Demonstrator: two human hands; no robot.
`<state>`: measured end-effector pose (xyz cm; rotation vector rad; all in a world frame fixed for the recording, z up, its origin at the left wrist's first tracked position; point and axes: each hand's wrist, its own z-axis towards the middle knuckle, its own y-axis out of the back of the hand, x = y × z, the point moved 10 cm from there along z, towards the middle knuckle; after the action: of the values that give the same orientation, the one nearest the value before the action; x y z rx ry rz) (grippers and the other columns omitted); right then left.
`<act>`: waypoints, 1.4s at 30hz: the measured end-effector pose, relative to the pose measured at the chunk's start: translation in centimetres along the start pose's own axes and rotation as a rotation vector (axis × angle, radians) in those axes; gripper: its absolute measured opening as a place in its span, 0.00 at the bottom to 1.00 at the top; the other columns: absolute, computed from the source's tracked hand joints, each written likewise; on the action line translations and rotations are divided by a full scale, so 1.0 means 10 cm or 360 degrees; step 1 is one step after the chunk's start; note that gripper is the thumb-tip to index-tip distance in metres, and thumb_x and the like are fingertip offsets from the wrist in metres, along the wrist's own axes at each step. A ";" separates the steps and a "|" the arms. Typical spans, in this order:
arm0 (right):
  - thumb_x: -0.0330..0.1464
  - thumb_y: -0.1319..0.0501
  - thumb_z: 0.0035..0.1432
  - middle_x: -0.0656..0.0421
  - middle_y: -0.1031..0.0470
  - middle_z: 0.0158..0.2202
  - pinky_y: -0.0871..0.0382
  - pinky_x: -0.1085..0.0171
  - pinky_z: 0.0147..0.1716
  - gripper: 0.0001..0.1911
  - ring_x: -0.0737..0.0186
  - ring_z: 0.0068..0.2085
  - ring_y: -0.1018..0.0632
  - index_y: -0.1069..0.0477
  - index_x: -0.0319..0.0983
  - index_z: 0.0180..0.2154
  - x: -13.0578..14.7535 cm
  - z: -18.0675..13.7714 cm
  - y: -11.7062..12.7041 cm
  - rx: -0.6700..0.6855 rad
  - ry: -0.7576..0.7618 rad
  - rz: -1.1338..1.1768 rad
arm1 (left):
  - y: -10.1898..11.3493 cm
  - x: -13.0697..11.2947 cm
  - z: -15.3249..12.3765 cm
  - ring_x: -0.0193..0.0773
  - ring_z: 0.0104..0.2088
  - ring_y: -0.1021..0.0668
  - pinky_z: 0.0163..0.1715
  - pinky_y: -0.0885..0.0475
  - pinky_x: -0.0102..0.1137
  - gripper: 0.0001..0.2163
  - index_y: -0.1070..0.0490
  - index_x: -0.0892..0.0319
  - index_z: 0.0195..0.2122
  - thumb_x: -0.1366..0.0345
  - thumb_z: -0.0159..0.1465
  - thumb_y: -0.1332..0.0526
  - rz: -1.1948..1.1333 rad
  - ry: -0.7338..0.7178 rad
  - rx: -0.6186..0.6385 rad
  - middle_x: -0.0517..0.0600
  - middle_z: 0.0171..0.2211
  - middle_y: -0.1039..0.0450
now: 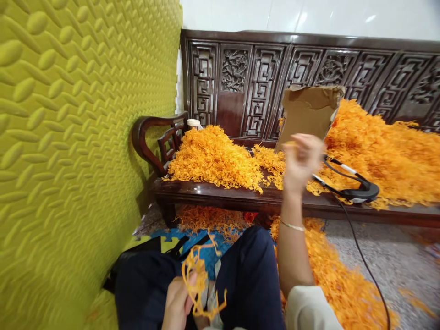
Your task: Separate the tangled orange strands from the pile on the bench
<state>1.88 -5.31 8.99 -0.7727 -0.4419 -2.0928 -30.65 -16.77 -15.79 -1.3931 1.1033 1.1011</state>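
Note:
My left hand (178, 295) is low in front of my lap, its fingers closed on a tangled cluster of thin orange strips (195, 270). Loose ends of the cluster hang out over my knees. My right hand (304, 156) is raised over the bench, blurred by motion, with its fingers curled in. A speck of orange shows at its fingertips, too smeared to name. Behind that hand stands a piece of brown cardboard (305, 112). Left of it, a heap of small orange pieces (216, 158) covers the bench seat.
A larger orange heap (385, 151) spreads along the right of the dark carved wooden bench (220, 195). In front of it lies a black band-shaped device (360, 192) with a trailing cable (357, 247). More orange pieces (330, 261) cover the floor. A yellow padded wall (68, 137) rises at left.

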 end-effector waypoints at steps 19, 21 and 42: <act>0.38 0.48 0.63 0.55 0.24 0.39 0.31 0.63 0.43 0.14 0.60 0.43 0.25 0.26 0.39 0.37 0.20 -1.93 -0.82 0.0785 -0.0562 0.0479 | -0.17 -0.56 0.33 0.31 0.16 0.39 0.24 0.42 0.30 0.27 0.47 0.56 0.08 0.49 0.61 0.49 0.0274 -0.0313 -0.0177 0.44 0.09 0.48; 0.36 0.47 0.62 0.55 0.25 0.41 0.32 0.63 0.44 0.12 0.59 0.45 0.26 0.26 0.40 0.39 0.31 -1.91 -0.79 0.0787 -0.0464 0.0441 | -0.17 -0.60 0.32 0.31 0.15 0.38 0.24 0.42 0.30 0.27 0.47 0.56 0.07 0.49 0.61 0.50 0.0348 -0.0342 -0.0151 0.44 0.09 0.48; 0.32 0.40 0.57 0.59 0.28 0.33 0.34 0.67 0.37 0.03 0.64 0.35 0.27 0.31 0.39 0.34 0.70 -2.18 -1.12 0.1286 -0.0282 0.0387 | -0.19 -0.68 0.18 0.33 0.23 0.35 0.24 0.37 0.28 0.22 0.32 0.61 0.25 0.43 0.53 0.42 0.0025 -0.0381 0.0043 0.45 0.20 0.38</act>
<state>-18.42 -15.00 -3.07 -0.4852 -1.1353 -1.4310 -30.03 -14.37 -8.98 -1.1979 0.9537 1.2246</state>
